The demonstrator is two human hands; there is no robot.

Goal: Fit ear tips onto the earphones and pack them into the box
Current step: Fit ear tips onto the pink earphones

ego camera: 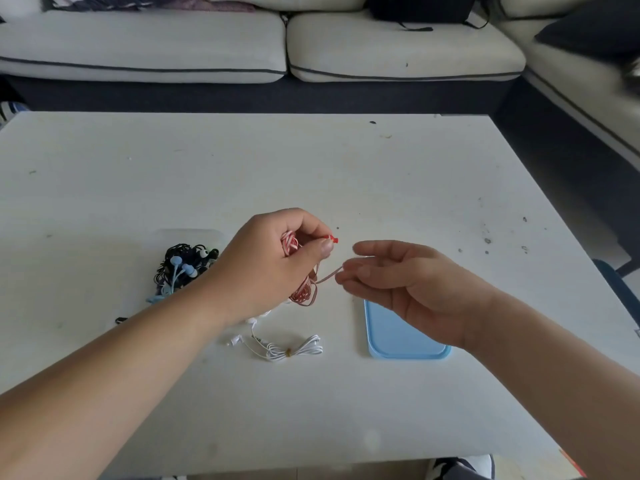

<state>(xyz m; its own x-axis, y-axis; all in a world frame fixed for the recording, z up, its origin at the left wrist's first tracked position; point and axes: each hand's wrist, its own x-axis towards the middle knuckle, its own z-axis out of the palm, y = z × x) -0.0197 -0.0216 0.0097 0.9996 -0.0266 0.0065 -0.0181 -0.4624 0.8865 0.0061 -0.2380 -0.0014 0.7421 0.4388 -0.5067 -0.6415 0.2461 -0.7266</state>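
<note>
Well above the white desk (311, 161), both hands work on one set of red-and-white earphones (289, 242). The left hand (273, 258) grips the bundled part, its fingers (304, 220) curled tightly round the striped loops, and a red earbud (333, 239) pokes out past the thumb. More loops of the same set hang below that hand, close to the desk. A loose strand of cable (327, 274) runs from the bundle to the right hand (408, 289), which pinches its end between thumb and fingertips. The other fingers of that hand are only lightly bent and slightly blurred.

Beneath the right hand a light blue lid (394, 337) lies flat on the desk. Near it, towards the left, a set of white earphones (291, 349) lies with its cord bunched by a yellow tie. Farther left, a tangle of black and blue earphones (183, 265) sits in what looks like a clear box (187, 232), partly hidden by the left forearm. A pale sofa (381, 46) stands beyond the desk.
</note>
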